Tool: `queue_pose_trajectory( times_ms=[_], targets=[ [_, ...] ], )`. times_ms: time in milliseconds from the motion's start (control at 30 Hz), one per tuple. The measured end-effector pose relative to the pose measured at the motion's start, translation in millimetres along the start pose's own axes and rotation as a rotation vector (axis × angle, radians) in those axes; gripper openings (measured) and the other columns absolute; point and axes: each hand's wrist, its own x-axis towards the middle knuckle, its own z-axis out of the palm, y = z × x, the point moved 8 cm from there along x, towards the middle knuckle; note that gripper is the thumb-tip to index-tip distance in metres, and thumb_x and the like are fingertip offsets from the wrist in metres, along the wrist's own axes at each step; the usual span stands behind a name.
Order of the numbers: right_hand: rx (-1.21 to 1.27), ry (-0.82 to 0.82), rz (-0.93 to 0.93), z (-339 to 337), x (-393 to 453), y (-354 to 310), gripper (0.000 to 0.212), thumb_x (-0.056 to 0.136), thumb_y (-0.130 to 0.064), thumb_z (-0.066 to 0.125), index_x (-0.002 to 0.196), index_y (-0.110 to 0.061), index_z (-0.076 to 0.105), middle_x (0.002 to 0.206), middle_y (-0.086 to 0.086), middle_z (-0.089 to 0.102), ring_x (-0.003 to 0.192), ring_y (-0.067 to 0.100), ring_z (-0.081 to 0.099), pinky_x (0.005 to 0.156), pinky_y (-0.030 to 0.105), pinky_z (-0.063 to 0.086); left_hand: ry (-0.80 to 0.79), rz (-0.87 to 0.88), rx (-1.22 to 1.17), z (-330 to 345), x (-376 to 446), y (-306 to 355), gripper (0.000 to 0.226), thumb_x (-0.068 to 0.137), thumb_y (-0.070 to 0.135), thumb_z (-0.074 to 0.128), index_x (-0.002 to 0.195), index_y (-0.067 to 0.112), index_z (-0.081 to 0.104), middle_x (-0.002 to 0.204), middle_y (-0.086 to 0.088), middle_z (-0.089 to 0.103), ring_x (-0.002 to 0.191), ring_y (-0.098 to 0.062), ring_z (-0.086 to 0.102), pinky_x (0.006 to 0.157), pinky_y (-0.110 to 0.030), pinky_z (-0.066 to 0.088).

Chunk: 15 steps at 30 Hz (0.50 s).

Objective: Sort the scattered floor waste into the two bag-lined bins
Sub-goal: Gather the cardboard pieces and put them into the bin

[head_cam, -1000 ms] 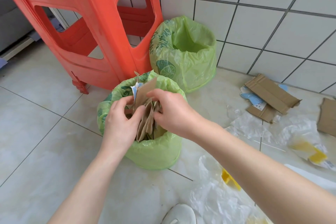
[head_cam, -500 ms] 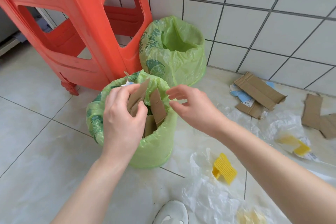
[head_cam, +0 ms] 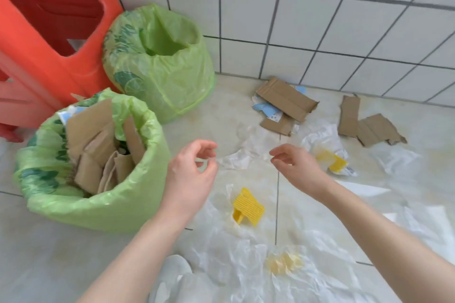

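Soft, even daylight fills the scene, bright with no hard shadows; its source is perhaps somewhere to the left, though that is hard to judge. The pale floor (head_cam: 221,110) looks slightly washed out. Motion blur smears the red stool (head_cam: 49,39) and the wrinkled plastic film (head_cam: 246,265) at the bottom. Wide-angle distortion bends the wall tiles (head_cam: 320,19) toward the edges.

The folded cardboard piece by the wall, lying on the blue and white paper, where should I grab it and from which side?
Judging by its pose, pinch the folded cardboard piece at its ragged right end, coming from the floor side. That end juts free, while the wall blocks the far side. Both hands, left and right, are empty.
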Motion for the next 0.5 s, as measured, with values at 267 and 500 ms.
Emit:
queue_pose_trajectory(
  times_ms=[267,500],
  targets=[
    [-0.025,0.179,0.202,-45,8,114,0.028,0.089,-0.011,0.053,0.116,-0.011,0.062,0.11,0.004,0.065,0.095,0.017,0.057,0.078,0.022,0.037,-0.436,0.117,0.22,135,33,-8,0.02,0.079,0.006,0.059,0.094,0.016,0.067,0.089,0.002,0.067,0.086,-0.015,0.062,0.08,-0.029,0.049],
    [-0.124,0.328,0.269,-85,34,164,0.037,0.09,-0.011,0.05,0.126,-0.012,0.055,0.128,0.011,0.053,0.114,0.03,0.051,0.094,0.032,0.038,-0.734,0.283,0.541,231,48,1,0.026,0.089,0.015,0.049,0.113,0.021,0.059,0.115,0.005,0.052,0.113,-0.015,0.047,0.092,-0.036,0.045]
  ],
)
